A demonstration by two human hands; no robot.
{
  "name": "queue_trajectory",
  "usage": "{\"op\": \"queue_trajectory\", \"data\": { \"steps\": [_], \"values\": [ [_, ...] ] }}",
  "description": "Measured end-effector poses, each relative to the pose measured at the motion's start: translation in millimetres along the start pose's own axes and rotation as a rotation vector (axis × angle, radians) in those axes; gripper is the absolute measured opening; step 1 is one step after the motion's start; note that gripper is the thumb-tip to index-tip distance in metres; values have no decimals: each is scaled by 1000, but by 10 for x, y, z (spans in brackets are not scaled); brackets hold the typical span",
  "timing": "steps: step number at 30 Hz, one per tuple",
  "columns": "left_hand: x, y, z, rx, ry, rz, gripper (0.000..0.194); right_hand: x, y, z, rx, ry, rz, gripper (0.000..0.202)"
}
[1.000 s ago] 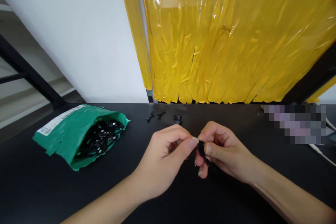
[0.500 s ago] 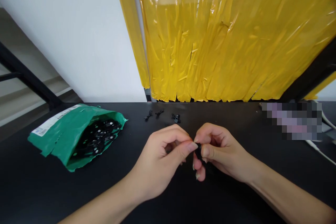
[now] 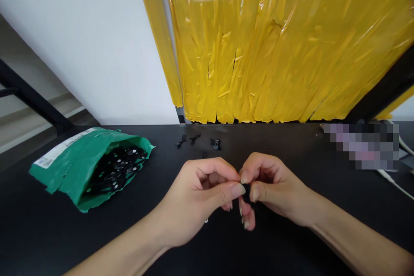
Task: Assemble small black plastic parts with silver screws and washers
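A small black part (image 3: pixel 246 191) is pinched between my two hands, mostly covered by the fingertips. My left hand (image 3: pixel 207 196) has its thumb and index finger closed on the part's left side. From the right, my right hand (image 3: pixel 273 187) grips the same part with thumb and index finger. Beyond the hands, several small black pieces (image 3: pixel 215 144) lie on the black table (image 3: pixel 181 250). A green plastic bag (image 3: pixel 73 155) stands open on the left, with many black pieces (image 3: pixel 119 168) inside.
Yellow plastic sheeting (image 3: pixel 258 60) hangs behind the table, beside a white panel (image 3: pixel 106 43). A blurred-out object (image 3: pixel 362 146) lies at the right with a white cable (image 3: pixel 393 183). Dark frame bars (image 3: pixel 35 99) stand at the left.
The view has shifted slightly. Both hands still hold the black part, with my left thumb a little lower. A small white spot now shows under my left hand.
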State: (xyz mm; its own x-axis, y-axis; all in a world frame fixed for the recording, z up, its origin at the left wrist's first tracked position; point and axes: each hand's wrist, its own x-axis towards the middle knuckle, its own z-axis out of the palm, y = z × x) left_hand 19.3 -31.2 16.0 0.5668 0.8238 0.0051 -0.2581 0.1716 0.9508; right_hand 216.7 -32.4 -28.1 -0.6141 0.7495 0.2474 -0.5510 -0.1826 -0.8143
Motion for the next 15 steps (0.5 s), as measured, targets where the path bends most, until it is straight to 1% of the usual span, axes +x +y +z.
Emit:
{"op": "queue_trajectory", "data": {
  "steps": [2,4,6,7,8,10,12,15],
  "values": [
    [-1,-2,-18,-8,-27,-14,20,-6,0,0,-1,19,-4,7],
    [-3,-3,-40,-19,-86,-16,20,-6,-5,2,-10,58,-33,9],
    [-4,-4,-60,-7,-139,14,20,0,-16,5,-25,92,-57,10],
    [-3,-2,-69,22,-141,38,18,4,-23,7,-30,98,-58,10],
    [-2,0,-77,72,-120,68,16,7,-30,9,-35,97,-53,10],
    [1,8,-88,221,-42,136,15,11,-40,13,-44,85,-23,9],
    [5,19,-96,389,12,216,23,12,-37,13,-70,89,-10,11],
    [-3,31,-109,629,22,385,27,14,-10,3,-98,121,-19,13]
  ]
}}
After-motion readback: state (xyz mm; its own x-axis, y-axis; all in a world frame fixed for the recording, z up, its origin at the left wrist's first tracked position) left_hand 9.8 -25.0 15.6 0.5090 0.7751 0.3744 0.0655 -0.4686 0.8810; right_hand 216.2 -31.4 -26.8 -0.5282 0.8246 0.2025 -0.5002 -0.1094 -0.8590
